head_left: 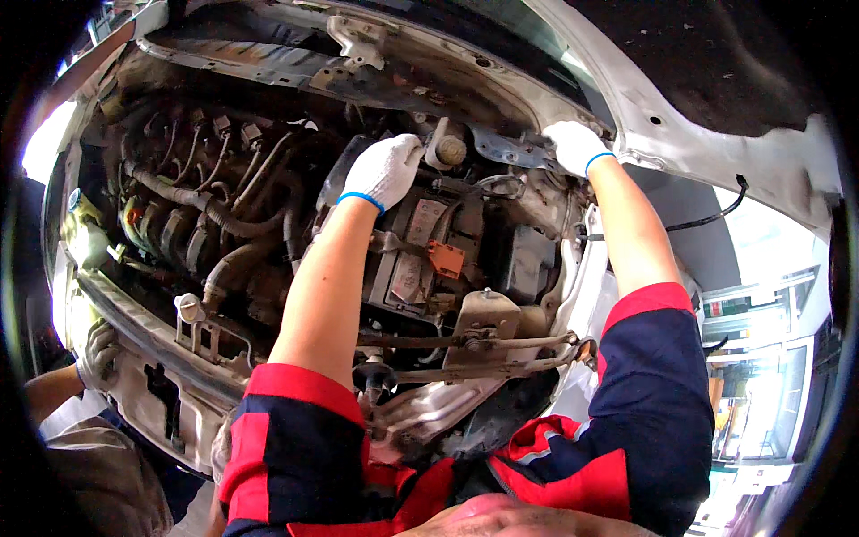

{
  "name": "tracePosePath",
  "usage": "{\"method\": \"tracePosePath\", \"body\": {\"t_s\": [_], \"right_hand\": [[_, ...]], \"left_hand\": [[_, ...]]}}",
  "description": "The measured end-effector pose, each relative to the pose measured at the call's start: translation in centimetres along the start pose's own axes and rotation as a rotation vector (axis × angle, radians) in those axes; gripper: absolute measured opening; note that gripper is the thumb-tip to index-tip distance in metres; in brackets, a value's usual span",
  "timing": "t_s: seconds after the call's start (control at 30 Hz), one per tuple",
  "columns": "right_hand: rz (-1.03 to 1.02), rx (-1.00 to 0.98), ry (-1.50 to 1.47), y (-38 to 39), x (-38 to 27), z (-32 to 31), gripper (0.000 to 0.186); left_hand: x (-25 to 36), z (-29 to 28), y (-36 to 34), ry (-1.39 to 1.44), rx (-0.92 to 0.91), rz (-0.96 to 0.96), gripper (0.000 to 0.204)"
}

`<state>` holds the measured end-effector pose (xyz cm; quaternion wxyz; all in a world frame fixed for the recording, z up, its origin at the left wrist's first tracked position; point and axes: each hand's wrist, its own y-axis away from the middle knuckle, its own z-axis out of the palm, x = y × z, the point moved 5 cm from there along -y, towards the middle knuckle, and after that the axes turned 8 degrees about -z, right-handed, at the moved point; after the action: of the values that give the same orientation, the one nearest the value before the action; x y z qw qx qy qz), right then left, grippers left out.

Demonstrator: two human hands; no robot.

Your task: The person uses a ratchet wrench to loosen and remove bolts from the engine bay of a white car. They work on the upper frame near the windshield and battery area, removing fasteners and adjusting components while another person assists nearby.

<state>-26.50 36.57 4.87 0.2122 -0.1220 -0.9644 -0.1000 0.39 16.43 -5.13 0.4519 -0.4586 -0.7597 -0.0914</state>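
Note:
My left hand (380,172), in a white knit glove with a blue cuff, is closed over the engine bay. Its fingertips curl beside a round-capped fluid reservoir (450,149); anything inside them is hidden. Farther right, my right hand (577,149), gloved alike, is curled down at the bay's edge by the hood hinge. It sits at the end of a grey metal bracket (510,149), and its fingertips are hidden. Between my forearms is a battery (416,251) with an orange terminal cover (446,259). Closer to me lies what looks like a wiper linkage (479,344) with long rods.
The raised hood (617,80) arches over the right side, with a black cable (720,215) hanging from it. Hoses and engine parts (206,197) fill the left. Another person's gloved hand (97,353) rests at the front panel; another arm (98,63) reaches in at top left.

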Motion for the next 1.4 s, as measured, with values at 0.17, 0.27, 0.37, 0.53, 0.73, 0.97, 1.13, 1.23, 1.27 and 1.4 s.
{"method": "tracePosePath", "body": {"t_s": [0.17, 0.27, 0.37, 0.53, 0.73, 0.97, 1.13, 1.23, 1.27, 1.4], "right_hand": [[0.353, 0.104, -0.104, 0.6, 3.1, 0.0, 0.029], [0.009, -0.601, 0.305, -0.5, 2.8, 0.9, 0.028], [-0.114, -0.326, 0.299, -0.5, 0.1, -0.2, 0.028], [0.142, 0.107, 0.04, -0.8, 1.6, -0.8, 0.026], [0.27, -0.009, -0.357, -0.7, 3.7, 1.5, 0.025], [0.472, 0.075, -0.284, -0.7, 7.4, 2.5, 0.031], [0.103, -0.079, -0.134, -1.0, 0.9, -0.3, 0.03], [-0.199, 0.147, 0.162, -0.7, 0.2, -1.4, 0.029], [0.13, 0.066, -0.151, -0.8, 2.4, -0.7, 0.027], [0.509, 0.052, -0.848, 0.4, 7.4, 3.8, 0.023]], "left_hand": [[1.0, 0.6, -0.4, 0.05, 0.03, 0.056, 0.021], [0.6, 0.7, -0.3, 0.013, 0.021, 0.031, 0.021], [0.0, 0.2, -0.2, -0.011, 0.005, 0.023, 0.024], [1.0, 0.2, -0.1, 0.006, -0.02, -0.024, 0.025], [0.4, 0.4, -0.2, -0.008, -0.005, -0.004, 0.026], [1.8, 0.9, -0.6, 0.006, -0.025, -0.004, 0.026], [-0.4, 0.2, 0.0, -0.032, -0.026, -0.039, 0.026], [0.5, 0.0, -0.1, -0.011, -0.014, -0.049, 0.026], [0.8, 0.2, -0.2, -0.018, -0.015, -0.027, 0.026], [1.4, 1.3, -0.8, 0.019, -0.01, 0.022, 0.025]]}}
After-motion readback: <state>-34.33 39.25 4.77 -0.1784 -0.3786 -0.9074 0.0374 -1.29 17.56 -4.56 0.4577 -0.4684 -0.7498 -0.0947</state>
